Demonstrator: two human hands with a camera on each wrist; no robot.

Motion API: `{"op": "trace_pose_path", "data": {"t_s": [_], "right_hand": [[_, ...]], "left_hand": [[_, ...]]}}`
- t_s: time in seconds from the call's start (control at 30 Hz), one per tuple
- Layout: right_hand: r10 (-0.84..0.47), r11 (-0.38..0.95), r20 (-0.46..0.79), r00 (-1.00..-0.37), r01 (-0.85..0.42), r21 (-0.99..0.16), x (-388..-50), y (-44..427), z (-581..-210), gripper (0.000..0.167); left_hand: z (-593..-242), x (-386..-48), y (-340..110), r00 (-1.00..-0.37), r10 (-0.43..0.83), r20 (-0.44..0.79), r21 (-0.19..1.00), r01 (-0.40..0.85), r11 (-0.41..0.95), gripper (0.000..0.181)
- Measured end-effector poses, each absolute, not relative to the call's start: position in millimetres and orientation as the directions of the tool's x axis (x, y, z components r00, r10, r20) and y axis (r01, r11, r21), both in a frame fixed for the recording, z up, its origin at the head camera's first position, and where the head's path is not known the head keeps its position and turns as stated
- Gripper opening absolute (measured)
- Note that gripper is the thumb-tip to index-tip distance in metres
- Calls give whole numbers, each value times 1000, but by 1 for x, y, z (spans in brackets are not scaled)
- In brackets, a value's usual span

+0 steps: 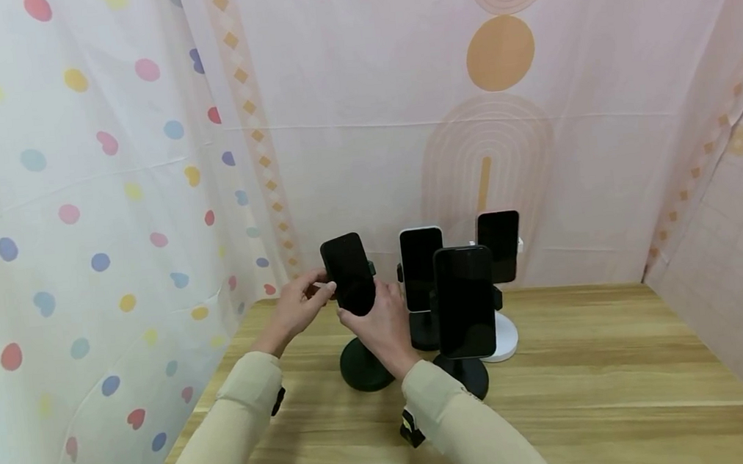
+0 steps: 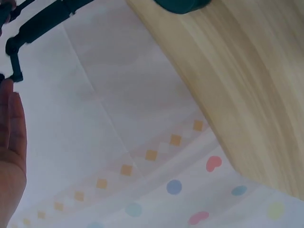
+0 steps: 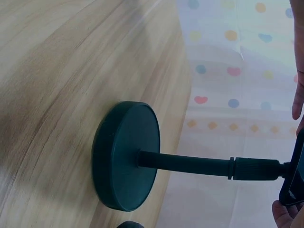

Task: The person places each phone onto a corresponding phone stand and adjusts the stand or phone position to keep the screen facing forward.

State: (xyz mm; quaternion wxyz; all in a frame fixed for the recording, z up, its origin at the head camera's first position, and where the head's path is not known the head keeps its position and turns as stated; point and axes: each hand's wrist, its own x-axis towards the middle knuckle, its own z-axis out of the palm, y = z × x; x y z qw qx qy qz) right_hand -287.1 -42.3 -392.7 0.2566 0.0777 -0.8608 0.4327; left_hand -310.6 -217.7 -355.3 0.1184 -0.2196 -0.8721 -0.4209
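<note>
A black smartphone [image 1: 348, 272] leans slightly in the clamp of a dark green phone stand [image 3: 124, 156], which has a round base and a straight pole. My right hand [image 1: 385, 323] grips the phone's lower right side, thumb across its lower front. At the phone's left edge is my left hand [image 1: 298, 305], its thumb reaching toward the edge. In the left wrist view, the straight fingers of that hand [image 2: 13, 142] reach the end of a clamp arm [image 2: 16, 76]. The phone's back is mostly hidden in the head view.
Close on the right, a larger phone [image 1: 465, 301] stands in a black holder [image 1: 470, 378]. Behind it are a white-edged phone [image 1: 422, 268] on a black base and another phone [image 1: 500, 246] on a white base [image 1: 504, 338]. Patterned curtains [image 1: 356, 56] border the wooden table [image 1: 597, 389].
</note>
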Motion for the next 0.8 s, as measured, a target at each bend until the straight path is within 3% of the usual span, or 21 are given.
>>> {"op": "trace_pose_path", "data": {"t_s": [0.2,0.8], "right_hand": [[117,607,496,-860,-333,-721,-289,-44,-393,78],[166,623,491,-855,-295,-724,-289,-50,-391,79]], "left_hand": [[-348,-312,-217,-901,285,326,718,432,546,39],[-345,-312,-211,-933,136,332,805,356,474,29]]}}
